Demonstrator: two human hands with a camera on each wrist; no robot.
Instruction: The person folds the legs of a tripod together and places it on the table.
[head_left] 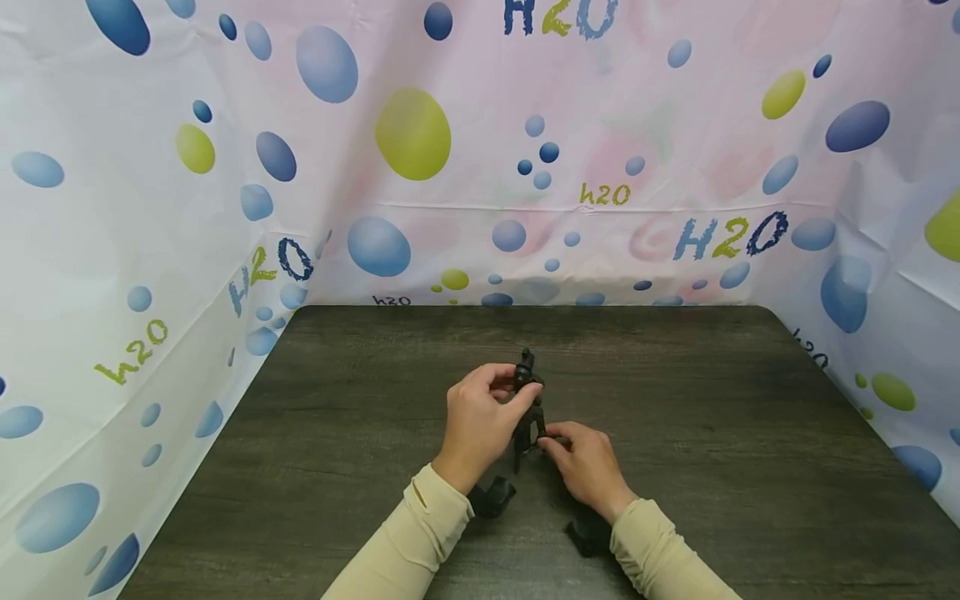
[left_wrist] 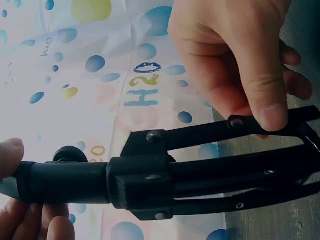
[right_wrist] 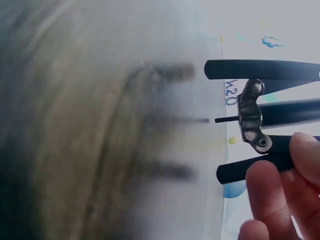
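A small black mini tripod (head_left: 527, 365) is held upright over the table in the head view. My left hand (head_left: 477, 421) grips its upper column, fingers behind and thumb in front. Lower down, my right hand (head_left: 588, 465) pinches one leg between thumb and fingers. The left wrist view shows the column (left_wrist: 70, 184), a knurled knob (left_wrist: 70, 154) and the hinged legs (left_wrist: 220, 165) only slightly spread. In the right wrist view a metal bracket (right_wrist: 250, 117) joins the legs near their rounded ends, and my right fingers (right_wrist: 272, 195) close on the lower leg.
The dark wood-grain table (head_left: 337, 467) lies beneath both hands. Black camera mounts (head_left: 492, 497) sit under the wrists, below the light sleeves. A white curtain (head_left: 480, 167) with blue and green dots and H2O lettering hangs behind and at both sides.
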